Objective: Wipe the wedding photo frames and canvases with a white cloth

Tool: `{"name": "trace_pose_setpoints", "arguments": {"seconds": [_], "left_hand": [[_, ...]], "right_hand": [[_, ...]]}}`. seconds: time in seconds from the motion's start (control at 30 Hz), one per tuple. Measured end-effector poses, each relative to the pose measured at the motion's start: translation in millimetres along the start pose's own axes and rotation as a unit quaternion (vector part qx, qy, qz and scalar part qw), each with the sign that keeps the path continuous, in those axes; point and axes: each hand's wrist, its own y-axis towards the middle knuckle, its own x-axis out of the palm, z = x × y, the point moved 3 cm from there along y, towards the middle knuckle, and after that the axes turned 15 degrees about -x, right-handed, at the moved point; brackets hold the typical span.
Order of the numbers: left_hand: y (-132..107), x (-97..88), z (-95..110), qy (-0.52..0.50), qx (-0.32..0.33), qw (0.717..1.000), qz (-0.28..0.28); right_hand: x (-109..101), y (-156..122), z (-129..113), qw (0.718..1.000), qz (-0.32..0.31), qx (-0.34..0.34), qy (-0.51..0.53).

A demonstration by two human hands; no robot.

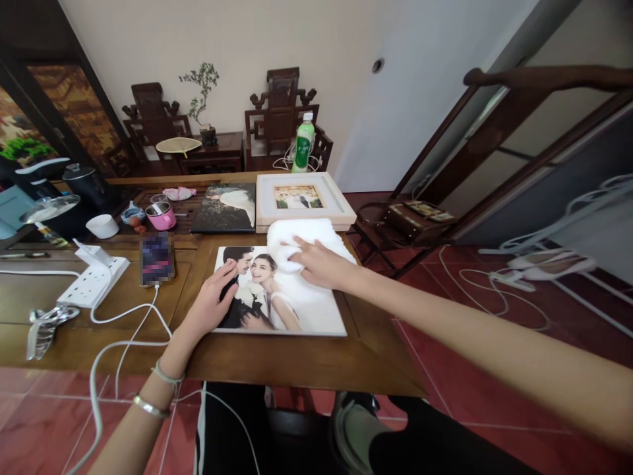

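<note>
Dark carved chairs [283,92] stand near a pale wall [336,66], red tiles [44,415] underfoot.

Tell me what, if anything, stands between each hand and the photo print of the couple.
A white cloth lies between the right hand and the photo print, over its upper right part. Nothing visible stands between the left hand and the print's left side.

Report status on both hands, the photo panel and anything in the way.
Left hand on left side of photo panel. Right hand on white cloth. Cloth hides panel's upper-right corner.
</note>
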Motion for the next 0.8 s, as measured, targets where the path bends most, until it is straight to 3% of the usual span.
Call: {"name": "trace_pose_setpoints", "arguments": {"seconds": [0.07,0.17,0.2,0.3,0.4,0.5,0.63,0.8], "left_hand": [[-0.1,-0.1,0.1,-0.001,-0.005,1.000,-0.001],[-0.2,-0.1,0.7,0.000,-0.009,1.000,-0.003],[-0.2,0.0,1.0,-0.001,-0.010,1.000,-0.004],[-0.6,0.0,1.8,-0.004,-0.012,1.000,-0.006],[-1.1,-0.5,2.6,-0.006,-0.011,1.000,-0.004],[-1.5,-0.6,2.6,0.000,-0.012,1.000,-0.005],[-1.4,0.1,1.7,0.003,-0.012,1.000,-0.005],[-0.6,1.0,0.1,-0.010,-0.020,1.000,-0.002]], "right_hand": [[3.8,-2.8,-10.0,0.999,-0.005,0.035,-0.006],[8.6,-16.8,-48.4,0.997,-0.015,0.072,-0.010],[8.5,-22.7,-65.0,0.998,-0.014,0.067,-0.007],[7.2,-39.3,-113.4,0.995,-0.092,0.011,0.048],[0.7,-47.1,-139.5,0.982,-0.156,-0.025,0.099],[-5.7,-40.6,-133.0,0.983,-0.140,-0.031,0.111],[-9.0,-15.7,-89.3,0.994,-0.053,-0.022,0.089],[-7.7,28.2,-42.7,0.999,-0.017,0.001,0.041]]}}
